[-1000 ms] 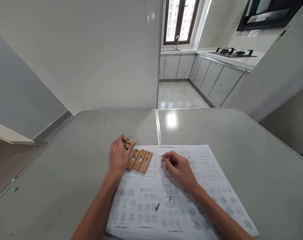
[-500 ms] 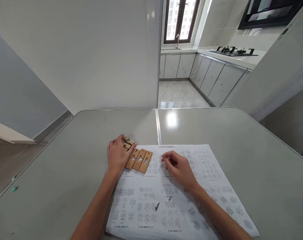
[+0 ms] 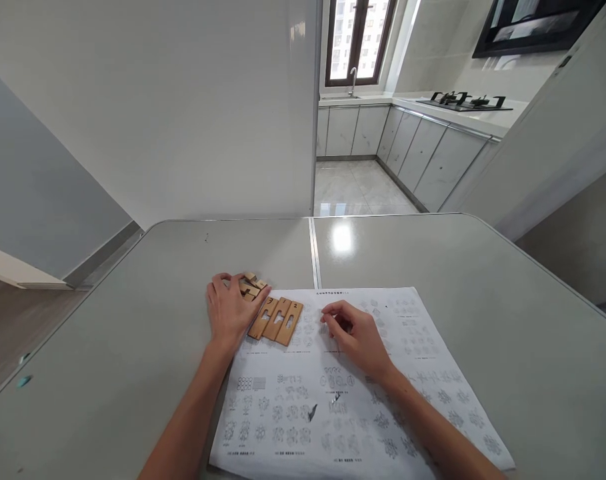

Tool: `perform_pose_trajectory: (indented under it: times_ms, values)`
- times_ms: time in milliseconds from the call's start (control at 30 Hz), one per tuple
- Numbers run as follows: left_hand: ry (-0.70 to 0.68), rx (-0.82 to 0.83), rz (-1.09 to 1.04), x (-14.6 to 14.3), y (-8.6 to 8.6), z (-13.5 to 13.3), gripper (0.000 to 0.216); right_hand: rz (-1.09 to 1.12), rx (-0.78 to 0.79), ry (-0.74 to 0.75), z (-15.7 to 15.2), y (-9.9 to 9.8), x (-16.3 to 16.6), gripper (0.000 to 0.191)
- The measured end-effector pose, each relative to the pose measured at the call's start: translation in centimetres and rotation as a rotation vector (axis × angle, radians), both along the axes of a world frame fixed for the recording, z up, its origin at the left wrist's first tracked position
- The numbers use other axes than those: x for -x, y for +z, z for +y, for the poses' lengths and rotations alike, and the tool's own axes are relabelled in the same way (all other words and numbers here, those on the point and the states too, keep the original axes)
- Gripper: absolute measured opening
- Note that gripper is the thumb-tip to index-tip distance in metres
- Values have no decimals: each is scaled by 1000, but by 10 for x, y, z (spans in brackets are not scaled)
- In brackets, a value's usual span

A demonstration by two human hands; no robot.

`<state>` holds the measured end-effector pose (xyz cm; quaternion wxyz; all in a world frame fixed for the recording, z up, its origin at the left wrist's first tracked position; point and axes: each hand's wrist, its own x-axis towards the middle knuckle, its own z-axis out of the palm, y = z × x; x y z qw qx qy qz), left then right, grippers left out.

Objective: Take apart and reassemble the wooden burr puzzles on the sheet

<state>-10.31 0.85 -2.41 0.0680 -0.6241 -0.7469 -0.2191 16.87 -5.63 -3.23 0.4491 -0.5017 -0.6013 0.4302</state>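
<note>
My left hand [image 3: 227, 310] rests at a cluster of small slotted wooden pieces [image 3: 253, 287], its thumb spread away from the curved fingers. The fingers partly hide the cluster, and I see no firm grip. Just right of the thumb lie three flat wooden plates [image 3: 275, 321] with cut-outs, side by side; the rightmost is marked 2. They lie on the upper left of a large printed sheet [image 3: 383, 427]. My right hand [image 3: 355, 333] hovers over or rests on the sheet, thumb and fingers closed together. Whatever its fingertips hold, if anything, is too small to name.
The sheet covers the near middle of a grey table [image 3: 107, 347] with a pale seam [image 3: 313, 253]. A small teal bit [image 3: 25, 381] lies near the left edge. Beyond are a white wall [image 3: 207, 120] and a kitchen with cabinets [image 3: 433, 150] and a stove [image 3: 465, 101].
My left hand has shifted slightly left, its fingers drawn back and more curled, showing more of the small wooden pieces. The right hand keeps its pose. The view has shifted a little.
</note>
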Motion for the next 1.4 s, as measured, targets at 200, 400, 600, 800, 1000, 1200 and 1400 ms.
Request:
perform_pose_trajectory:
  times_ms: [200,400,600,800,1000,1200,1400]
  values:
    - [-48,13,-57,1,-3,1,64,0,2,-2,-1,0,0,17]
    - [22,15,3,-2,2,-1,68,3,10,1,0,0,0,17]
    - [12,23,5,-2,2,0,67,-2,10,6,0,1,0,17]
    - [-71,13,-39,1,-3,2,62,-2,5,2,0,0,0,17]
    - [-106,22,-103,1,-3,2,60,-21,-8,-3,-1,0,0,17]
    - [-64,38,-127,1,-1,2,59,-11,-6,-1,0,-1,-1,17]
    - [-136,-92,-167,-11,7,-3,56,45,30,-25,2,1,-1,19]
